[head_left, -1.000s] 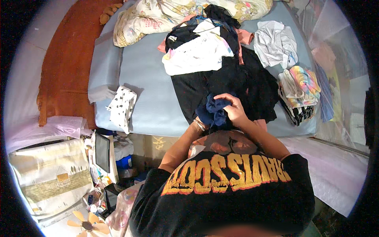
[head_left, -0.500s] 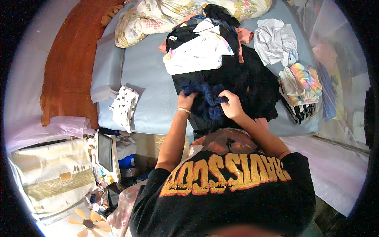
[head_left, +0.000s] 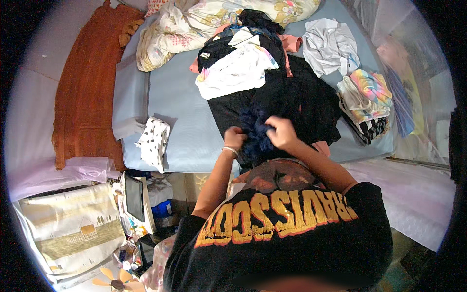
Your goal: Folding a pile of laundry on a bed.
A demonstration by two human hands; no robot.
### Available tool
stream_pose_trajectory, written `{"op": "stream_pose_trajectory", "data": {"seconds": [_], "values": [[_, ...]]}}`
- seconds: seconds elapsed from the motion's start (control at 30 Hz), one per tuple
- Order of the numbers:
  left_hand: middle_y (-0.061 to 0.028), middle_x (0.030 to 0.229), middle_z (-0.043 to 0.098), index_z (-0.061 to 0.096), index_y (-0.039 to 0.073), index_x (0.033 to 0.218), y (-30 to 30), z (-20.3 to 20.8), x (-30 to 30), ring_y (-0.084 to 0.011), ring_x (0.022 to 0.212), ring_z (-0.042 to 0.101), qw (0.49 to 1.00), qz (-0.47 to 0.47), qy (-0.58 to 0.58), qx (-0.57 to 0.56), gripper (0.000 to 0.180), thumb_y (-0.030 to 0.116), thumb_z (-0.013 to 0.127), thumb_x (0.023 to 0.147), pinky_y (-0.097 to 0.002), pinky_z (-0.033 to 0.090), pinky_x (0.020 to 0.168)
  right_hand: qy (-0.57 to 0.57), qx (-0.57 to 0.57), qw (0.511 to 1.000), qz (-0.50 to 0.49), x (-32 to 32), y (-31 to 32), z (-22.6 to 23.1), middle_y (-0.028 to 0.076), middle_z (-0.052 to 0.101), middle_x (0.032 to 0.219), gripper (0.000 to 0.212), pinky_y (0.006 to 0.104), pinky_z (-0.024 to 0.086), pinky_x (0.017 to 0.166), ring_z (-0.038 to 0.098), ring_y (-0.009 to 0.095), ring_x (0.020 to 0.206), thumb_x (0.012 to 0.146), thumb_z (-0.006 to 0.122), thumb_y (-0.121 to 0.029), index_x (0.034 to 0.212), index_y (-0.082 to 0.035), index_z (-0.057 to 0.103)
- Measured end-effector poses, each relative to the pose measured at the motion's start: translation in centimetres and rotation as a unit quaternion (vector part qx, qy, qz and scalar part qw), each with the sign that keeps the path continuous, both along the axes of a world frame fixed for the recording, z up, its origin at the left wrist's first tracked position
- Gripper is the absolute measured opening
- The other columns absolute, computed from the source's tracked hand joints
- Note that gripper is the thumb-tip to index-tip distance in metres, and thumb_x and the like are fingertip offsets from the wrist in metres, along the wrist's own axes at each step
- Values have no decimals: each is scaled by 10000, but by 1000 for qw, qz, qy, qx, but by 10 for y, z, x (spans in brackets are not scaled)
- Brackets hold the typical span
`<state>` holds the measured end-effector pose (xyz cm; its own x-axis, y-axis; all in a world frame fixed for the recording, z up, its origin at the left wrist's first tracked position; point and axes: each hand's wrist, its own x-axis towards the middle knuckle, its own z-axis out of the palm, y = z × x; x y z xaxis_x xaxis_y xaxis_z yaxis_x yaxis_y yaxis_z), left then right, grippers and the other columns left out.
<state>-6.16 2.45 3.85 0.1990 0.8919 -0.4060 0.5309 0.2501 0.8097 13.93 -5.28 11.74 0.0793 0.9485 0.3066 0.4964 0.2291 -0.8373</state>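
Observation:
Close to my body, a bunched, fuzzy navy blue piece of cloth (head_left: 256, 130) hangs between my two hands, over black clothes. My left hand (head_left: 234, 139), with a light band at its wrist, is closed at the cloth's left edge. Its right side is gripped by my right hand (head_left: 282, 133), blurred a little by motion. Under and beyond the cloth spreads black clothing (head_left: 311, 104) on the bed. A white garment with pastel patches (head_left: 238, 73) lies on top of the heap farther off.
The blue-grey mattress (head_left: 180, 112) carries a spotted white folded cloth (head_left: 154, 144) at left. On the right are a crumpled white shirt (head_left: 331, 47) and a folded stack with a rainbow-coloured top (head_left: 367, 95). A flowered blanket (head_left: 170, 36) lies at the far end. A fan (head_left: 118, 282) stands lower left.
The navy cloth is drawn more tightly together, and my hands are nearer each other and closer to my body. The whole view has shifted slightly.

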Motion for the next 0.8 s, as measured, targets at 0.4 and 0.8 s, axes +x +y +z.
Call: {"op": "stream_pose_trajectory", "data": {"seconds": [0.4,0.8], "values": [[-158,699,590,611,61,873,77,140,-20,-315,639,574,929,-44,163,330,313,27,546,569,-356,462,602,-157,-36,975,-156,81,57,70,93,585,879,235,343,454,736,572,268,824,618,576,-25,850,-60,570],[-223,919,568,555,6,1012,-19,27,-120,-355,910,521,761,-561,323,-33,444,314,613,698,-426,409,790,-456,-425,739,255,74,-41,54,142,591,908,272,406,438,776,548,300,910,638,512,-80,891,-71,612]]}}
